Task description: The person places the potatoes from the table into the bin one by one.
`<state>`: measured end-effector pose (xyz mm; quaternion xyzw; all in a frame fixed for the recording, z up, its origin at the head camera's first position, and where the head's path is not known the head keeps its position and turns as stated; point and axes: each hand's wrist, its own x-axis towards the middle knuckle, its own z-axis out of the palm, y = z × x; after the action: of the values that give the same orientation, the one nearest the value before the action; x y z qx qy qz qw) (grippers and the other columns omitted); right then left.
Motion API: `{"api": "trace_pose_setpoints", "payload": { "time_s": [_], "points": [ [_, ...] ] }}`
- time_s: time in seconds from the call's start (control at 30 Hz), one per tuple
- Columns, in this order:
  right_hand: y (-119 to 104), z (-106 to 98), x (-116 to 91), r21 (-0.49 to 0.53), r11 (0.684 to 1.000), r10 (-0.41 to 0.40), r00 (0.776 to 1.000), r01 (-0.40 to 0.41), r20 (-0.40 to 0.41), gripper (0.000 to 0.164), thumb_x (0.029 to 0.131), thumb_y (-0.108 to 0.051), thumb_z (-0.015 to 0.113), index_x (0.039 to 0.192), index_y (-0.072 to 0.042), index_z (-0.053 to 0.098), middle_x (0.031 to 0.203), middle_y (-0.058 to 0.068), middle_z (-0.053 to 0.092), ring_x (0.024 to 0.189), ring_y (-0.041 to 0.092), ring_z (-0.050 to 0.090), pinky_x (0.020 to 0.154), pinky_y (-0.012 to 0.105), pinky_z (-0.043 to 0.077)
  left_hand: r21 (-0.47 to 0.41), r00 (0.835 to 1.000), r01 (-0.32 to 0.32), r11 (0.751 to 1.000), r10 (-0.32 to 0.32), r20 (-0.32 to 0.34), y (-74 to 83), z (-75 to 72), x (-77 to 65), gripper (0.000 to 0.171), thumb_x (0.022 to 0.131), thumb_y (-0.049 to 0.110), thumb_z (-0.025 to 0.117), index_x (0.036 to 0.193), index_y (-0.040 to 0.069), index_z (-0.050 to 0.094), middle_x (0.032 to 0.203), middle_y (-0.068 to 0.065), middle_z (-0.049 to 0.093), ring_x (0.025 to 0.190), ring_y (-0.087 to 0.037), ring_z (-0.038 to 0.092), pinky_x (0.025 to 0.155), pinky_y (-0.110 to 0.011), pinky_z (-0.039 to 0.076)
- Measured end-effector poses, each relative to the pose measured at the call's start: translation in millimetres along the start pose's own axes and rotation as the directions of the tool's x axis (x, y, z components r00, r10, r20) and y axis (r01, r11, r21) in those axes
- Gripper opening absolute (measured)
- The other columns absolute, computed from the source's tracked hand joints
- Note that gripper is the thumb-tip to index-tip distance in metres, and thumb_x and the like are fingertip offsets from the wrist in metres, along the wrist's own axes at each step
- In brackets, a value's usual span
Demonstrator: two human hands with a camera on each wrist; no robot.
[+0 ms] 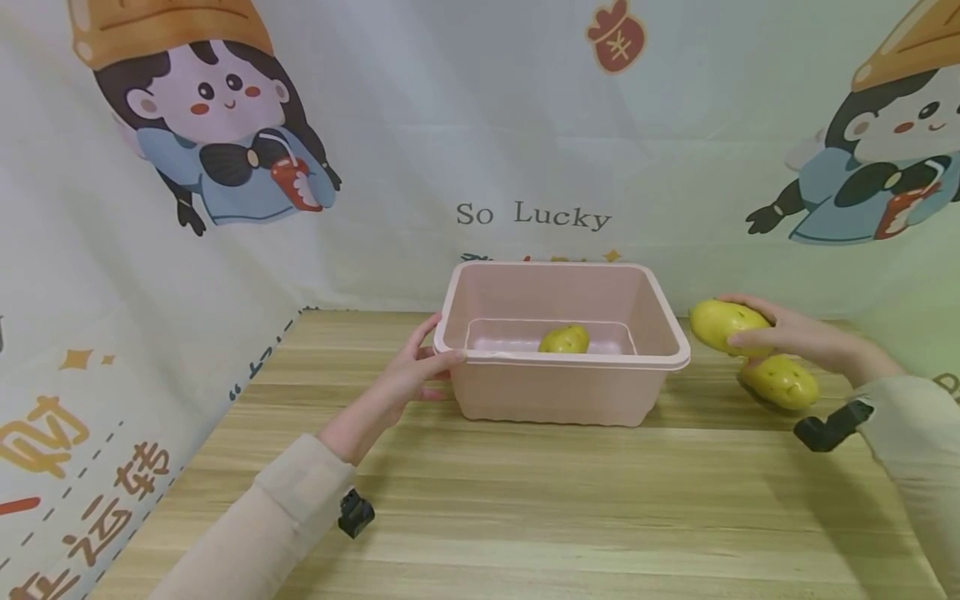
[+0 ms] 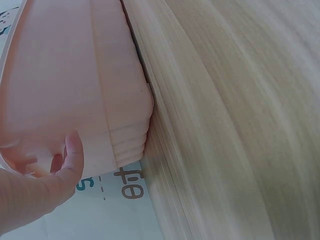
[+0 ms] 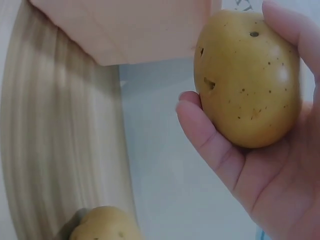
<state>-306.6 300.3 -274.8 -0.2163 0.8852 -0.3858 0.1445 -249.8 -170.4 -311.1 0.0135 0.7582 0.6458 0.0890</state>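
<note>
A pink plastic bin stands on the wooden table, with one potato lying inside it. My left hand grips the bin's left front corner, thumb over the rim and fingers along the outer side. To the right of the bin, my right hand holds a yellow potato above the table, fingers and thumb curled round it. Below that hand another potato rests on the table; its top also shows at the bottom of the right wrist view.
The wooden table reaches to a printed cloth that hangs behind it and along the sides. Small black devices are strapped at both wrists.
</note>
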Motion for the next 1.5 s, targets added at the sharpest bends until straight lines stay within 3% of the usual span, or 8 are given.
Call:
{"api": "trace_pose_setpoints", "payload": {
  "time_s": [0.43, 1.13, 1.5],
  "points": [
    [-23.6, -7.8, 13.1, -0.05, 0.998, -0.042, 0.999, 0.042, -0.009, 0.058, 0.093, -0.024, 0.048, 0.142, -0.011, 0.019, 0.112, 0.017, 0.044, 0.088, 0.021, 0.054, 0.072, 0.04, 0.051, 0.003, 1.0, 0.012, 1.0, -0.012, -0.001, -0.3, -0.7, 0.7, 0.078, 0.087, 0.024, 0.06, 0.147, 0.03, 0.01, 0.133, -0.018, 0.042, 0.114, -0.034, 0.049, 0.085, -0.043, 0.049],
    [-56.0, -12.7, 35.9, -0.044, 0.998, -0.053, 0.999, 0.053, 0.001, 0.06, 0.092, -0.028, 0.05, 0.143, -0.016, 0.021, 0.112, 0.013, 0.046, 0.094, 0.03, 0.053, 0.073, 0.039, 0.05, 0.002, 1.0, -0.005, 1.0, 0.005, 0.007, -0.6, -1.8, 0.2, 0.076, 0.087, 0.025, 0.059, 0.147, 0.031, 0.011, 0.132, -0.018, 0.042, 0.116, -0.035, 0.049, 0.089, -0.049, 0.046],
    [-70.8, -13.2, 51.8, -0.031, 0.997, -0.063, 0.998, 0.064, 0.024, 0.061, 0.091, -0.026, 0.051, 0.144, -0.017, 0.021, 0.116, 0.014, 0.045, 0.094, 0.024, 0.054, 0.076, 0.042, 0.05, 0.004, 1.0, -0.003, 1.0, 0.003, 0.011, 0.0, -1.3, -0.3, 0.078, 0.087, 0.025, 0.06, 0.147, 0.03, 0.01, 0.132, -0.019, 0.042, 0.117, -0.037, 0.048, 0.088, -0.048, 0.046]
  ]
}}
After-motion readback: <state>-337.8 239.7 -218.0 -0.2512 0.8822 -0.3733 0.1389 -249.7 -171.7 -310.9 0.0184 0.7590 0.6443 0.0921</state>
